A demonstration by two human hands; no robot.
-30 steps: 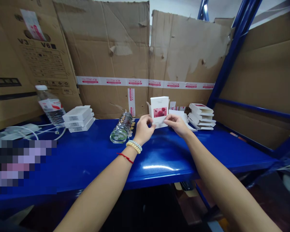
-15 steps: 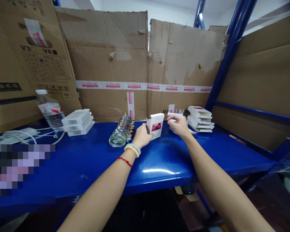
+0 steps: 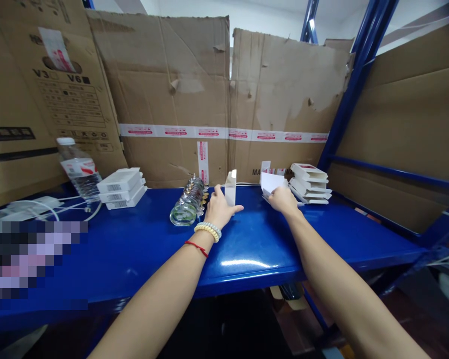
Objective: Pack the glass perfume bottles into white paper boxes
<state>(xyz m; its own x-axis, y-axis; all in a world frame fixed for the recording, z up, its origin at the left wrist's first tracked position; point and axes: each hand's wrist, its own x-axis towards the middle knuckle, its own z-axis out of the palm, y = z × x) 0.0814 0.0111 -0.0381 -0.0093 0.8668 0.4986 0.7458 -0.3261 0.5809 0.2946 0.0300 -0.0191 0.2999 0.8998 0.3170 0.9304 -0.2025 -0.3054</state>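
Head view, centre of frame: the left hand (image 3: 219,209) is curling round a small white carton (image 3: 230,187) that is standing upright on the blue shelf (image 3: 247,249), seen edge-on; the thumb is sticking out to the right along the shelf while the fingers are wrapping the carton's near side, probably to keep so slim a box from tipping.
Left grip: closed lightly round the carton's lower part, steadying more than squeezing, as far as this angle is showing.
Head view, right of centre: the right hand (image 3: 283,200) is reaching to a flat white carton blank (image 3: 272,183), which is tilting up off the loose sheets beneath it.
Right grip: fingertips are pressing together on the blank's lower edge; the pinch itself is hiding behind the knuckles, so how firm it is I cannot tell.
Further right: a stack of folded cartons (image 3: 310,183) is sitting just beside the right hand, near the blue upright, within easy reach.
Left of the carton: a row of glass bottles (image 3: 189,202) is lying on its side, just beside the left hand and touching nothing the hand is holding.
Upper left of the shelf: closed white boxes (image 3: 121,187) are piled three high, well apart from both hands, with a water bottle (image 3: 78,169) standing next to them and white cables (image 3: 41,207) trailing towards the frame's left edge.
Background: torn cardboard sheets (image 3: 194,89) are leaning along the back, walling in the shelf.
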